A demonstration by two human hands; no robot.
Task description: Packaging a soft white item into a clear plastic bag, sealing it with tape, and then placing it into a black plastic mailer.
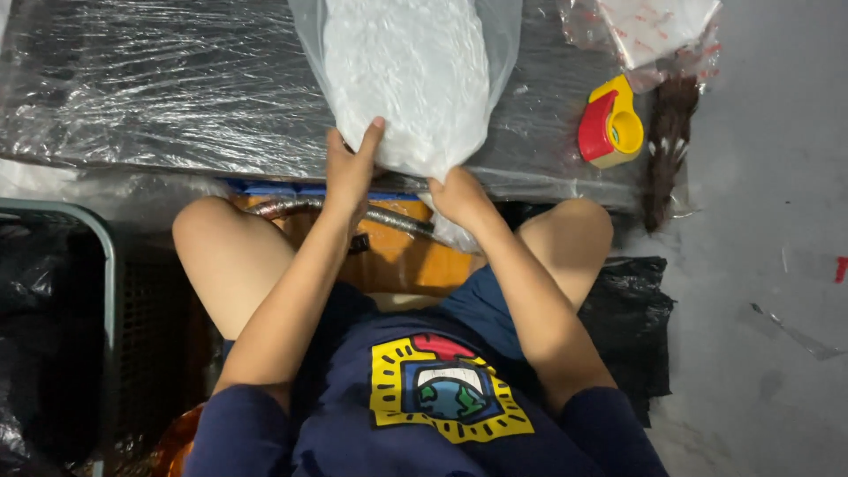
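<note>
Both hands grip the clear plastic bag (406, 79) of white stuff lying at the wrapped table's (132, 97) near edge: my left hand (351, 168) clamps its side, my right hand (459, 199) pinches the bottom corner, steadying it.

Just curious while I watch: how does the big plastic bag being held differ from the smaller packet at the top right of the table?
The big bag is clear, stuffed with white material and gripped by both hands, left hand and right hand. The small packet lies flat, untouched, with red markings. The big bag overhangs the table edge; the packet sits at the far corner. Both are see-through plastic.
</note>
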